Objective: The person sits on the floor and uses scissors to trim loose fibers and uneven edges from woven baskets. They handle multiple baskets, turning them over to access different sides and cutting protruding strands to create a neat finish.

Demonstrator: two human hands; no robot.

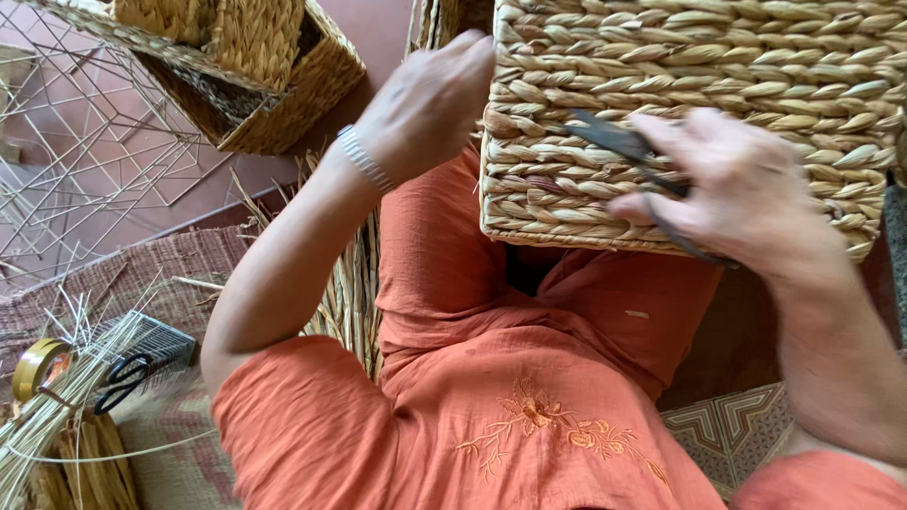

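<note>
Seen from above: large woven basket [699, 104] resting on lap in orange clothing [491, 378], upper right of scene. Right hand [746, 189] closed around dark scissors [628, 151], fingers through handles, blades lying against basket's side & pointing left. Left hand [430, 99] w/ metal bracelet [364, 159] at wrist, fingers curled on basket's left edge; fingertips hidden behind rim, so can't tell how tight the grip. Far left: second, smaller woven basket [265, 85] tilted on floor, w/ bare white wire frames [85, 161] spread beside it. Between left arm & leg: bundle of dried straw strands [350, 293] standing upright. Near left, on woven mat [142, 274]: second pair of black-handled scissors [123, 378], roll of yellow tape [38, 366] just beside, more loose straw [57, 444] fanned over both. Patterned floor tile [732, 430] near right, under right forearm.
</note>
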